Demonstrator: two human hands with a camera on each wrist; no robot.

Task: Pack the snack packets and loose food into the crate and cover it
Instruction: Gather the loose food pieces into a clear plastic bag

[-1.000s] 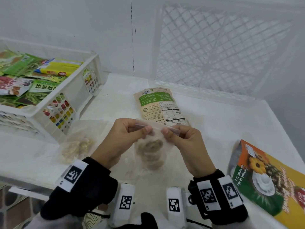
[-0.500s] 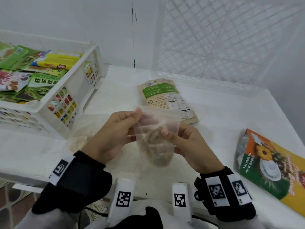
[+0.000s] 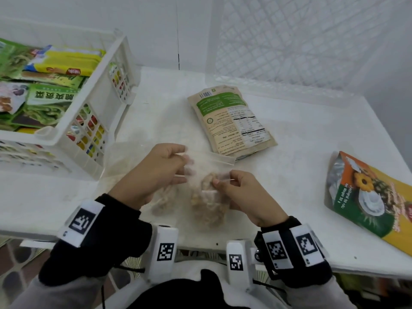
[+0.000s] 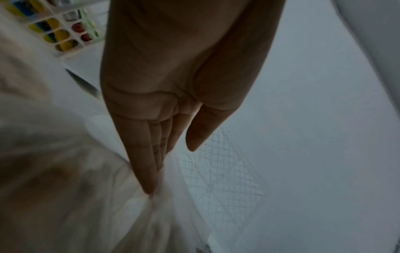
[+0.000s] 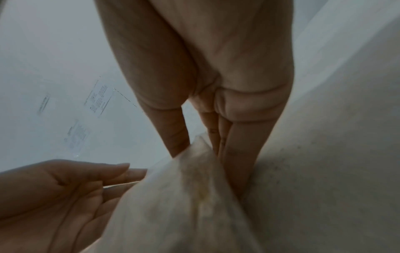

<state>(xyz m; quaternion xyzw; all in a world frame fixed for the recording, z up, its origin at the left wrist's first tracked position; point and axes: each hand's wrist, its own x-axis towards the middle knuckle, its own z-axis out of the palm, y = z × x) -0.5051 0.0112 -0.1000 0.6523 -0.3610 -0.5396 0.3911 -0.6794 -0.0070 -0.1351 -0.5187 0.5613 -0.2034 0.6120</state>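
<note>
Your white tabletop point(image 3: 301, 157) carries the white slotted plastic crate point(image 3: 104, 108) at left. Near the front edge, the clear plastic bag of loose beige food point(image 3: 210, 210) is pinched by your right hand point(image 3: 247, 197); your left hand point(image 3: 153, 175) touches it with straight fingers.

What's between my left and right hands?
A clear plastic bag of beige loose food; the right hand pinches it, the left hand touches it, seen in the head view.

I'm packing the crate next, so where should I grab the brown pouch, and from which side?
I'd take the brown pouch by its near right corner, from the right: it lies flat and that corner is clear of the bag you hold.
</note>
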